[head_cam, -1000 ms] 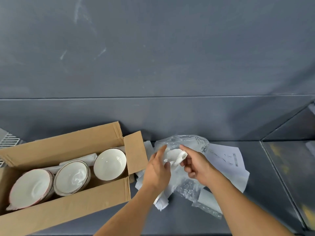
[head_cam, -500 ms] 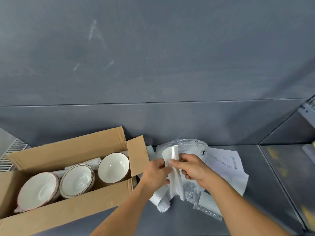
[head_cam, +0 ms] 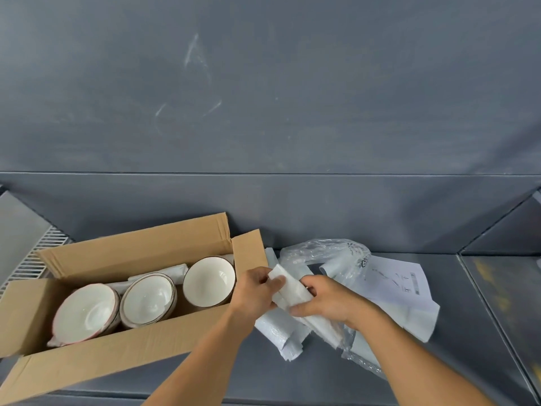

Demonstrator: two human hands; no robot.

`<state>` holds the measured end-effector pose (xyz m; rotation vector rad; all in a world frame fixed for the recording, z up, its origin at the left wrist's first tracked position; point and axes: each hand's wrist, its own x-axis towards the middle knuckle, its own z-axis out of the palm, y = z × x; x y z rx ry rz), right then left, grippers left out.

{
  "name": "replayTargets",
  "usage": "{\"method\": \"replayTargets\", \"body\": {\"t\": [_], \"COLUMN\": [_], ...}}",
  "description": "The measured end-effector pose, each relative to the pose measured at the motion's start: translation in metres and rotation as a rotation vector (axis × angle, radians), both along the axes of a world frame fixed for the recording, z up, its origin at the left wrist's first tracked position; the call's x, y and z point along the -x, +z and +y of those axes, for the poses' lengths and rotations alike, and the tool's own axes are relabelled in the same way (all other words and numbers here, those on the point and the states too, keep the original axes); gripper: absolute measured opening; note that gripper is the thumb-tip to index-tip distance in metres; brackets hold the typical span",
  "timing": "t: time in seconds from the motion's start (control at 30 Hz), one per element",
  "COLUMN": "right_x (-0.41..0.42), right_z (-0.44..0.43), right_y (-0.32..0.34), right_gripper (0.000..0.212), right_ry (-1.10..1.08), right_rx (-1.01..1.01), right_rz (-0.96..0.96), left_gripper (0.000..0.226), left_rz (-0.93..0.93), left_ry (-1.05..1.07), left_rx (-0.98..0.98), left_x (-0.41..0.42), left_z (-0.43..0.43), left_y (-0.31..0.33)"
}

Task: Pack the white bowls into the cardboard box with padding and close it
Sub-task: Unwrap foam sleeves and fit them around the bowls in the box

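Observation:
An open cardboard box (head_cam: 123, 361) lies at the lower left on the grey surface, flaps up. Inside it three white bowls sit on their sides in a row: the left bowl (head_cam: 83, 313), the middle bowl (head_cam: 146, 300) and the right bowl (head_cam: 209, 281). White padding (head_cam: 172, 271) shows behind them. Just right of the box, my left hand (head_cam: 254, 291) and my right hand (head_cam: 330, 303) both grip a folded white padding sheet (head_cam: 291, 291) between them.
A crumpled clear plastic bag (head_cam: 328, 253) and more white padding sheets (head_cam: 278, 332) lie under my hands. A printed paper sheet (head_cam: 398, 282) lies to the right. A white wire rack (head_cam: 38, 253) is at the far left. A grey wall stands behind.
The padding sheet, held upright half a second ago, now lies folded and tilted between both hands. The hands sit slightly lower and closer to the box's right flap.

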<state>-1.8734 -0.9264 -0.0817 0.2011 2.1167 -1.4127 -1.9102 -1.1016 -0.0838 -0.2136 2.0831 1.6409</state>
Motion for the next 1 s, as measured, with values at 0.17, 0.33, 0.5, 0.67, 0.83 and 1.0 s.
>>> {"method": "replayTargets", "body": {"t": [0.17,0.33,0.5,0.67,0.83,1.0], "right_x": [-0.008,-0.020,-0.024,-0.018,-0.012,-0.002], "right_z": [0.019,0.039,0.048,0.048,0.044,0.029], "right_y": [-0.014,-0.031,-0.032,-0.026,-0.020,-0.013], "right_gripper": [0.024,0.029,0.023,0.018,0.024,0.027], "right_ry": [-0.157,-0.427,-0.615,-0.623,-0.592,-0.602], "right_rx": [0.126,0.226,0.385,0.399,0.451,0.565], "right_rz": [-0.100,-0.188,-0.202,-0.204,-0.168,-0.158], "left_gripper": [0.007,0.007,0.011,0.018,0.021,0.014], "left_rz": [-0.034,-0.049,-0.123,-0.235,-0.251,-0.194], "left_ry": [0.121,0.174,0.127,0.044,-0.004,0.130], "left_rx": [-0.042,-0.036,-0.124,-0.256,-0.268,-0.347], "left_x": [-0.001,0.002,0.002,0.005,0.009,0.010], "left_z": [-0.005,-0.001,0.002,-0.006,-0.017,-0.032], "left_y": [-0.009,-0.018,-0.015,-0.010,-0.007,-0.011]}}
